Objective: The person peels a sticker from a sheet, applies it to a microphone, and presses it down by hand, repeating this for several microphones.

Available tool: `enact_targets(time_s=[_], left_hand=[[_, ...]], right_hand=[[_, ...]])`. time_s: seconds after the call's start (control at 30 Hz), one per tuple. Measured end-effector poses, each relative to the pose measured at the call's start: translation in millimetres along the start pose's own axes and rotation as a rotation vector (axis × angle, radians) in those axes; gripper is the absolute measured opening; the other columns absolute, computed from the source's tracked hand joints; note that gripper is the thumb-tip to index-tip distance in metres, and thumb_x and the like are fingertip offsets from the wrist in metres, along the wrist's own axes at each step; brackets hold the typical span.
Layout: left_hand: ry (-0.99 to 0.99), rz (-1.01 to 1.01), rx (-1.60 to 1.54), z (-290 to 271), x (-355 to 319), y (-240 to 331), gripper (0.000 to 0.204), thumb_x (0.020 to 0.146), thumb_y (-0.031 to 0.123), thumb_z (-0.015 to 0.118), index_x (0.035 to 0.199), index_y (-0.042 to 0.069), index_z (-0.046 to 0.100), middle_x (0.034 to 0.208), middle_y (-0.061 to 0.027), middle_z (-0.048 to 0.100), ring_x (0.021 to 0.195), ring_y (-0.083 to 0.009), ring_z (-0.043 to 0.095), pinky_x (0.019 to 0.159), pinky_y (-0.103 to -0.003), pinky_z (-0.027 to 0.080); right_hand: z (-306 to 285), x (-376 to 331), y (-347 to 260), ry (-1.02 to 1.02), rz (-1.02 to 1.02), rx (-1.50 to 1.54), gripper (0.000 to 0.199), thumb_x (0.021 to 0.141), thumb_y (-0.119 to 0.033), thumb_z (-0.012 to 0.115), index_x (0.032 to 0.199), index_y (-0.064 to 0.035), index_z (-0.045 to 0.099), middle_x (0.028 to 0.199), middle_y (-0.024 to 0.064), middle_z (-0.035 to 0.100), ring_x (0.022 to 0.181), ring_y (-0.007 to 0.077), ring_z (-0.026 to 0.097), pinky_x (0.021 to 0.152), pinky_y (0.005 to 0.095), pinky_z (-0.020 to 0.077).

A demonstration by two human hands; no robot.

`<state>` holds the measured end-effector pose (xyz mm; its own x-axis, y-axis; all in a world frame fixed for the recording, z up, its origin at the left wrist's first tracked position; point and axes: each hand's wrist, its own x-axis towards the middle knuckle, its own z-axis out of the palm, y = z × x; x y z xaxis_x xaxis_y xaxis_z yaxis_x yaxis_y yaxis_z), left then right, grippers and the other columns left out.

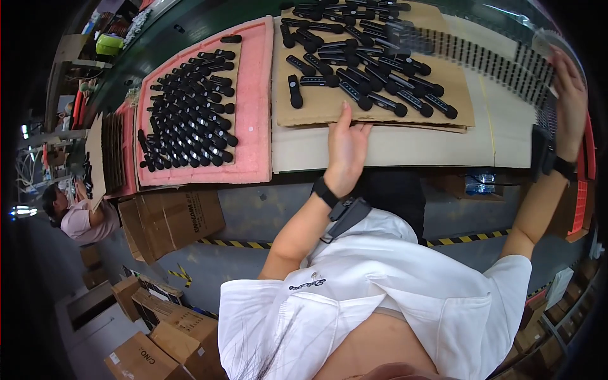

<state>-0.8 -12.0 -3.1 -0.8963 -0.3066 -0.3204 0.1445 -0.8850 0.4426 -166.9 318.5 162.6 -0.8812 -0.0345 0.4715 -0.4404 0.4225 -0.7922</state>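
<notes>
My left hand (346, 152) grips the near edge of a brown cardboard sheet (304, 115), thumb on top and fingers curled at the edge. Many black microphone-shaped pieces (354, 95) with round heads lie loosely over that sheet. At the far right my raised right hand (568, 88) holds a long clear strip (500, 69) patterned with rows of dark marks, beside a roll. The strip is smeared by motion and stretches left above the black pieces; its exact kind cannot be told.
Left of the sheet, a pink foam tray (256, 107) holds similar black pieces in rows. Upright cardboard sheets (113, 152) stand beyond it. Cardboard boxes (171, 221) sit below the table on the left. A seated person (82, 212) works at the far left.
</notes>
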Motion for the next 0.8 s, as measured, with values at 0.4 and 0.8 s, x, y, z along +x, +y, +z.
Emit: enact_targets(time_s=[0.4,0.8], left_hand=[[-0.265,0.226,1.400,16,-62,135,0.026,0.080,0.007,0.056,0.104,-0.002,0.053,0.100,-0.0124,0.059,0.089,-0.0242,0.058,0.080,-0.031,0.045],[-0.849,0.726,1.972,71,24,97,0.035,0.068,0.006,0.063,0.100,-0.002,0.053,0.100,-0.0151,0.053,0.095,-0.0297,0.049,0.081,-0.035,0.041]], right_hand=[[191,-33,-4,-0.554,0.323,0.428,0.028,0.086,-0.026,0.053,0.108,-0.0092,0.054,0.079,-0.0053,0.056,0.053,-0.0012,0.040,0.048,0.0118,0.0277],[208,-12,-18,-0.826,0.201,-0.318,0.018,0.078,-0.020,0.061,0.081,-0.0048,0.053,0.059,0.0039,0.052,0.051,0.0084,0.050,0.043,0.0232,0.0371]])
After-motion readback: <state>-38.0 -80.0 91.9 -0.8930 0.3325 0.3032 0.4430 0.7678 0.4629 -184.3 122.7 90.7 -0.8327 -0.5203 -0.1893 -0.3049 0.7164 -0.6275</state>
